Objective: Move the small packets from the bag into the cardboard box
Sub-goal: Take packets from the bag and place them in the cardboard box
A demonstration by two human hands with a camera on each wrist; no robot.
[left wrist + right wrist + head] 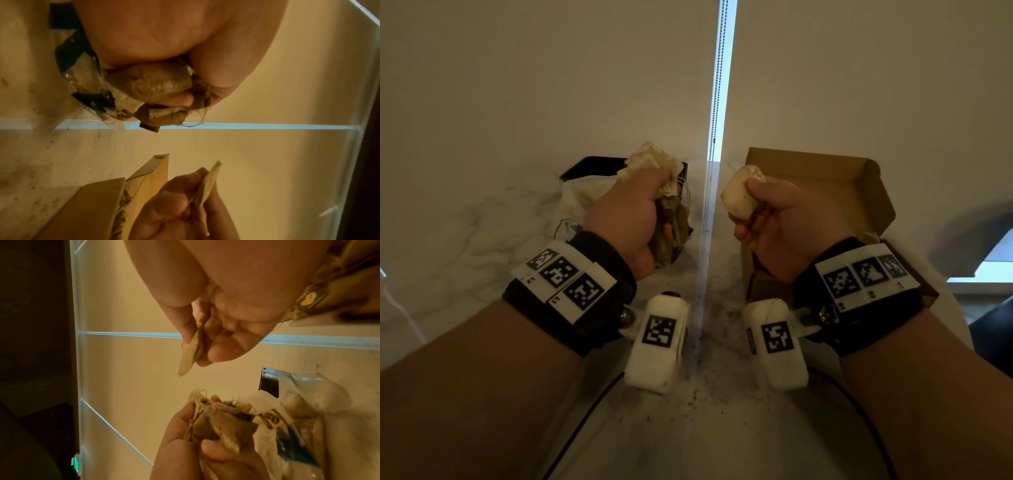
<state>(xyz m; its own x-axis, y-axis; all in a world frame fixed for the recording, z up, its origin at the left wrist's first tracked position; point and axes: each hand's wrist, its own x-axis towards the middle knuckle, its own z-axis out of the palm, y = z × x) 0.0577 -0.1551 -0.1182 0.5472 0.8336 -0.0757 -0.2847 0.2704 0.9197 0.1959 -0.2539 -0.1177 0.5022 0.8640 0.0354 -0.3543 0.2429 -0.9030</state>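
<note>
My left hand (640, 212) grips a bunch of small beige packets (650, 161), held above the clear plastic bag (578, 198) on the marble counter; the same packets (156, 84) fill its fist in the left wrist view. To the right, my right hand (774, 219) pinches one flat pale packet (739, 195) between thumb and fingers, just left of the open cardboard box (835, 185). The right wrist view has that packet (191, 352) edge-on in the pinch, and below it the left hand's bunch (218, 421). Packets lie inside the box (121, 204).
A dark tray (592, 168) stands behind the bag at the wall. The box lid (808, 161) leans up at the back. A bright window strip with a bead chain (717, 102) runs down the middle. Crumbs speckle the counter (705, 383) near me.
</note>
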